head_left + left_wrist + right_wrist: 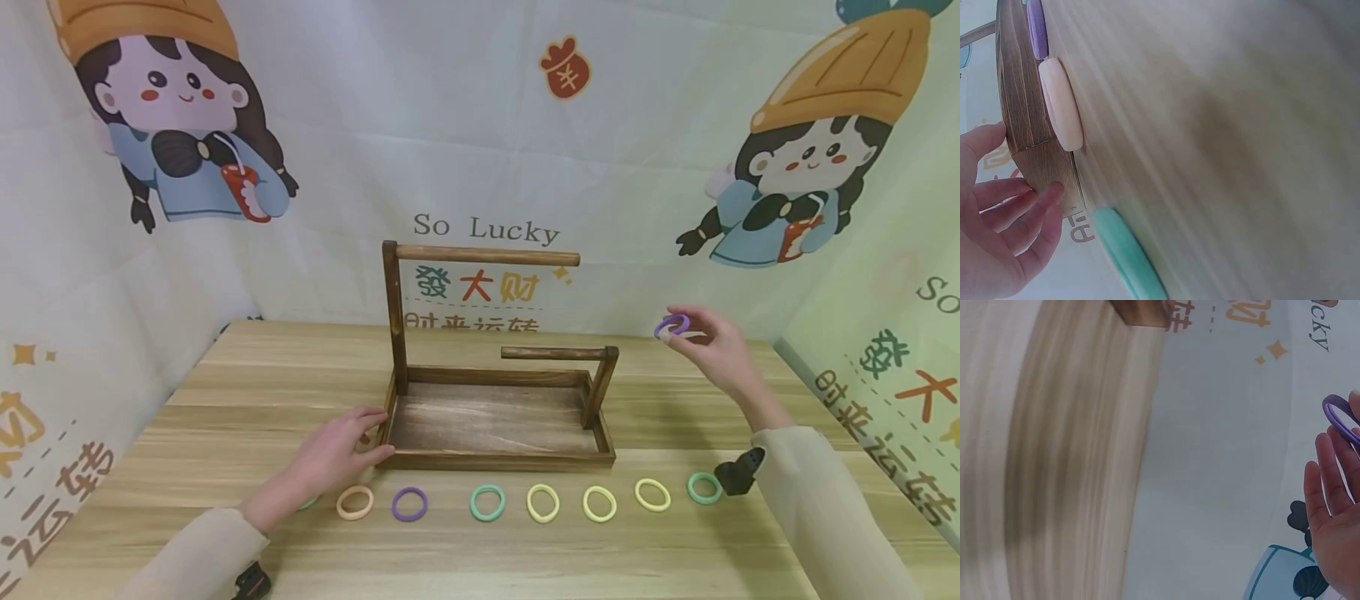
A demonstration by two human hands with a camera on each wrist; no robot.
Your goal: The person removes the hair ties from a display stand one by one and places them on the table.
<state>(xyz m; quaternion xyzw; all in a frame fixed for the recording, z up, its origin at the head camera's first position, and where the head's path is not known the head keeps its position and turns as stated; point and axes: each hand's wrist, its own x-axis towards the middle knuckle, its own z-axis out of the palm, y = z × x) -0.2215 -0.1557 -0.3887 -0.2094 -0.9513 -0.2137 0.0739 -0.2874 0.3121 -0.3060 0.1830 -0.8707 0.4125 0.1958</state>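
Note:
A dark wooden rack (495, 460) stands on the table, a shallow tray with a tall post and bar at left and a shorter one at right. My left hand (333, 450) holds the tray's left end, thumb at the front corner and fingers along the end wall. Raised to the right of the rack, my right hand (712, 346) pinches a purple hair tie (1335, 412) between thumb and fingers, apart from the bars. Both bars carry nothing. By the left hand lie a peach hair tie (1063, 106) and a green one (1129, 256), mostly hidden in the head view.
Along the tray's front, more hair ties lie in a row: purple (410, 520), green (487, 519), several yellow (542, 521) and another green (703, 502) at right. A printed cloth (480, 150) hangs behind the wooden table (225, 400).

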